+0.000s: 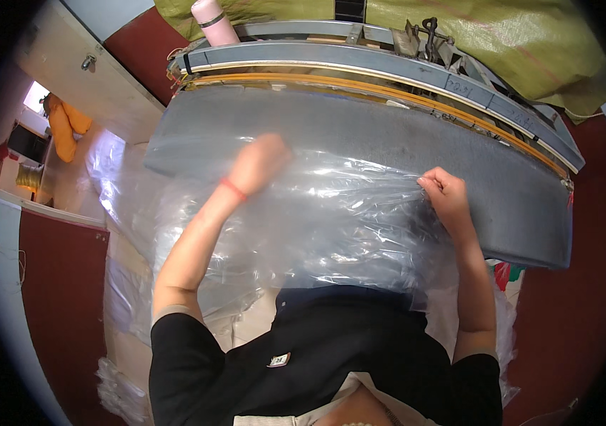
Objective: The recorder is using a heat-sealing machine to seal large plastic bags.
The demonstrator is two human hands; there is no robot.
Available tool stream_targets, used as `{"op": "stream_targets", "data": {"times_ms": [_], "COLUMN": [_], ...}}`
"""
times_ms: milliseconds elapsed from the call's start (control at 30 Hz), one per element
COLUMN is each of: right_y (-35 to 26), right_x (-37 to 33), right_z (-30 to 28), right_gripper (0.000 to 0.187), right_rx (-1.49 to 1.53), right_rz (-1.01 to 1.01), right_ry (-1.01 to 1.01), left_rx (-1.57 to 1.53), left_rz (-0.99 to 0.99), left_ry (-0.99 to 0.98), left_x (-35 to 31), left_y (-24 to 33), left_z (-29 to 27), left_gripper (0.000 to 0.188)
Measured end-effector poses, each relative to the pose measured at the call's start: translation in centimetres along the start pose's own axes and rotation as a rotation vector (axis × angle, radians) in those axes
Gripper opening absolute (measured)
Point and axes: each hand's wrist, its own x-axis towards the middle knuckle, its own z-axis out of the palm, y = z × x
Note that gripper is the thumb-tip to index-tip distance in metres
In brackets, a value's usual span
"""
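A wide sheet of clear plastic film (pixel 349 220) lies across the near part of a long grey padded work surface (pixel 516 199) and hangs down over its front edge toward my body. My right hand (pixel 448 195) pinches the film's right end between thumb and fingers, a little above the surface. Over the film's far edge on the left is my left hand (pixel 260 163), smeared by motion, with a red band on its wrist. Its fingers are too blurred to show whether they grip the film.
Behind the surface runs a long metal frame (pixel 331 51) with an orange strip (pixel 359 84) and a dark clamp (pixel 430 39). A pink bottle (pixel 214 23) stands at the back left. Green woven sheeting (pixel 501 42) lies behind. More film (pixel 129 284) trails down at the left, near a door (pixel 97 64).
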Motion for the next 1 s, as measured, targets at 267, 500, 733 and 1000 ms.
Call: {"op": "stream_targets", "data": {"times_ms": [267, 500, 733, 1000], "right_y": [-0.2, -1.0, -0.2, -1.4], "right_x": [-1.2, -2.6, -2.1, -5.2], "right_z": [-0.3, -0.8, -1.0, -1.9], "right_gripper": [0.009, 0.005, 0.008, 0.016], "right_rx": [-0.027, -0.165, 0.070, 0.081], "right_rz": [-0.097, -0.350, -0.059, 0.057], "right_ry": [0.097, 0.199, 0.169, -0.121], "left_rx": [-0.007, -0.099, -0.032, -0.636], "left_rz": [0.069, -0.075, -0.050, -0.167], "left_ry": [0.143, 0.205, 0.254, 0.396], "left_x": [-0.8, -0.1, 1.7, 4.9], "left_y": [0.5, 2.2, 0.5, 2.8], "left_z": [0.8, 0.4, -2.8, -11.5], "left_gripper": [0.012, 0.019, 0.011, 0.010]}}
